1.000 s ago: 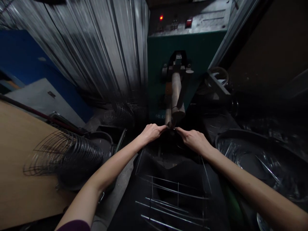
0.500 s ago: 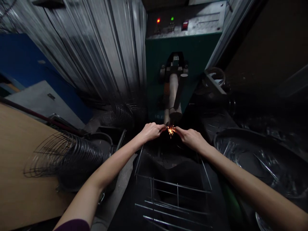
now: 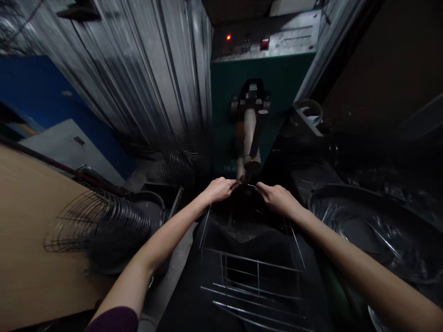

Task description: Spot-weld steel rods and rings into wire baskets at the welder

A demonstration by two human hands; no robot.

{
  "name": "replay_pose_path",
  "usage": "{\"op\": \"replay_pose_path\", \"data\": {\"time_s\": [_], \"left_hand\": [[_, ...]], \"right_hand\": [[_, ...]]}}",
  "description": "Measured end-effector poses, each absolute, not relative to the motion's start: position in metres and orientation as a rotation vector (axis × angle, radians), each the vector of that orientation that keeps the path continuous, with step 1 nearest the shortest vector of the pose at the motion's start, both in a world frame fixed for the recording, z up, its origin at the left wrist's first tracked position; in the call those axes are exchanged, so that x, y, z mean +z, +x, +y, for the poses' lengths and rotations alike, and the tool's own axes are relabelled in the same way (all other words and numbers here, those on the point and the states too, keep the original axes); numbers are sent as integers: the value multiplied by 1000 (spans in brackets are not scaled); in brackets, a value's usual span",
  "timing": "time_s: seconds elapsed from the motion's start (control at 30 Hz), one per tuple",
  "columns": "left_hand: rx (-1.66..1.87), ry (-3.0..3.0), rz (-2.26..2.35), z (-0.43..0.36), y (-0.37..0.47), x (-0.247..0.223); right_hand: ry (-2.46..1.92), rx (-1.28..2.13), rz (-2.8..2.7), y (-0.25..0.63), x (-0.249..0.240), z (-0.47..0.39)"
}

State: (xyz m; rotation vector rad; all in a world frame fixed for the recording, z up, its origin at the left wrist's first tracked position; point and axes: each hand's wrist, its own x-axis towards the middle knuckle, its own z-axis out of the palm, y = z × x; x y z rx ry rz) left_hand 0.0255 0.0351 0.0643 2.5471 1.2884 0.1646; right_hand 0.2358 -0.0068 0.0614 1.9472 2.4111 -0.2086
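My left hand (image 3: 219, 189) is closed in a pinch just left of the tips of a spot welder (image 3: 250, 133). On the other side, my right hand (image 3: 277, 197) pinches a thin wire (image 3: 252, 186), whose bright stretch shows between the hands at the electrodes. Side wires of a wire frame (image 3: 258, 276) run up from over my lap toward both hands. Where they meet my fingers is too dark to see clearly. The welder's lower tip is mostly in shadow.
Bent wire pieces (image 3: 128, 214) stand bunched at the left beside a wooden board (image 3: 31, 203). A large dark basin (image 3: 346, 189) with loose wires lies at the right. The green machine cabinet (image 3: 228, 78) carries a lit red lamp (image 3: 229, 37). Corrugated metal sheeting rises behind.
Orange sparks at the welder's tips have gone out, and the green lamp on the panel is off. Both hands stay nearly in place. The view has shifted slightly.
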Motion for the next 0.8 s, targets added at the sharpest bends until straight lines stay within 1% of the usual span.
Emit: {"op": "replay_pose_path", "data": {"time_s": [0.17, 0.4, 0.5, 0.6, 0.73, 0.8], "left_hand": [[164, 2486, 1234, 35, 20, 65], [229, 2475, 1311, 35, 13, 65], [260, 2451, 1301, 37, 10, 61], [286, 2443, 1279, 38, 8, 56], [340, 2422, 1282, 38, 15, 52], [398, 2394, 1299, 33, 16, 54]], "right_hand": [[1997, -260, 2433, 239, 56, -3], [1991, -265, 2462, 229, 59, -2], [2002, -322, 2472, 227, 63, 0], [1984, -521, 2514, 240, 70, 0], [1852, -1027, 2481, 267, 74, -13], [1892, -1084, 2443, 271, 69, -26]]}}
